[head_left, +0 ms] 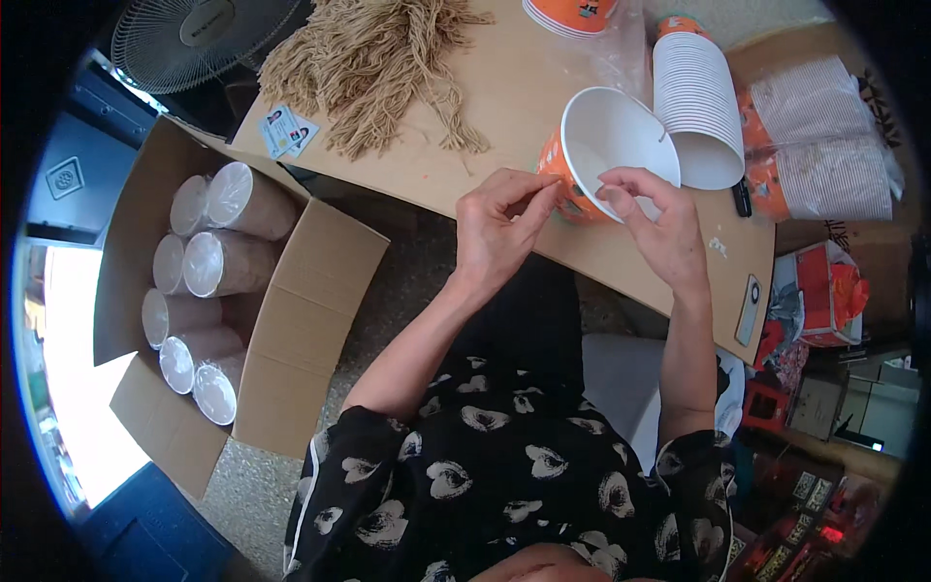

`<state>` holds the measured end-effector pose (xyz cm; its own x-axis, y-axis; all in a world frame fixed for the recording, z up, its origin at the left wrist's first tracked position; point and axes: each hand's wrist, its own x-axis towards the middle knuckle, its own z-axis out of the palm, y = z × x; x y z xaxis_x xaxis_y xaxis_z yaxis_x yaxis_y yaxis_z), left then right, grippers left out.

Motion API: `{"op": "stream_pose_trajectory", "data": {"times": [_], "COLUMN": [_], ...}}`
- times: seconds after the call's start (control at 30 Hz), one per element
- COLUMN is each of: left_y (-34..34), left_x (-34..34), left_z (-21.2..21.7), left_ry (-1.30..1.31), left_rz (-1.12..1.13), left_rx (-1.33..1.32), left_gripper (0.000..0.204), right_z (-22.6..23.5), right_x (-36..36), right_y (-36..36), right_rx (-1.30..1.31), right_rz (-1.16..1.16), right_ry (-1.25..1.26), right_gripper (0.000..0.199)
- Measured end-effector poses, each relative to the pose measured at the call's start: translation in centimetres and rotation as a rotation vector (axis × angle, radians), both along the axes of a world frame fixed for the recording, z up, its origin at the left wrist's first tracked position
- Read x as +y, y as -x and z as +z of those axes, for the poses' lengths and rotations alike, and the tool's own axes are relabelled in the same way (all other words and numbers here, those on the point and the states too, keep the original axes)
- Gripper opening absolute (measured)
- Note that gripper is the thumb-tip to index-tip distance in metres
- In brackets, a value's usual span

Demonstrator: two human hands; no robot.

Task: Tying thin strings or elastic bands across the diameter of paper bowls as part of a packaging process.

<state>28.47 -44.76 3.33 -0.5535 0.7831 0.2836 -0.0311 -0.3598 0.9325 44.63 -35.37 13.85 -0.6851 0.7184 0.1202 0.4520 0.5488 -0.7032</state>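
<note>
A large paper bucket (606,121), orange outside and white inside, stands tilted at the table's near edge, its mouth facing me. A short piece of cord shows at its right rim. Thumb and fingertips of my left hand (495,228) are pinched together against the bucket's orange left side. My right hand (669,228) curls in front of the lower rim, thumb and forefinger brought together. Whatever lies between the fingertips of either hand is too small to make out. A heap of tan twisted cords (378,73) spreads over the table to the left.
Nested white paper buckets (693,92) lie right of the bucket, with plastic-wrapped stacks (815,102) beyond. A black marker (742,199) and a bottle opener-like metal piece (749,308) lie on the table (514,58). Left, an open carton (301,320) holds several wrapped stacks; a fan (204,39) stands behind.
</note>
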Motion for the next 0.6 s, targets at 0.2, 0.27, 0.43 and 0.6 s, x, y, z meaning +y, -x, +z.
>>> {"op": "stream_pose_trajectory", "data": {"times": [0.2, 0.27, 0.43, 0.6], "left_y": [0.5, 0.4, -0.1, 0.3], "left_x": [0.0, 0.3, 0.5, 0.2], "left_z": [0.4, 0.0, 0.3, 1.3], "left_ry": [-0.019, -0.022, -0.039, 0.045], "left_rz": [-0.006, -0.012, -0.014, -0.128], "left_rx": [0.010, 0.000, -0.094, -0.133], "left_gripper": [0.017, 0.018, 0.021, 0.036], "right_z": [0.0, 0.0, -0.5, -0.6], "right_x": [0.7, 1.0, 1.6, 1.7], "right_y": [1.0, 1.2, 1.5, 1.6], "right_rx": [-0.061, -0.060, -0.050, -0.031], "right_rz": [0.008, 0.017, 0.037, 0.053], "right_ry": [-0.010, 0.002, 0.007, 0.029], "right_gripper": [0.020, 0.018, 0.018, 0.019]}}
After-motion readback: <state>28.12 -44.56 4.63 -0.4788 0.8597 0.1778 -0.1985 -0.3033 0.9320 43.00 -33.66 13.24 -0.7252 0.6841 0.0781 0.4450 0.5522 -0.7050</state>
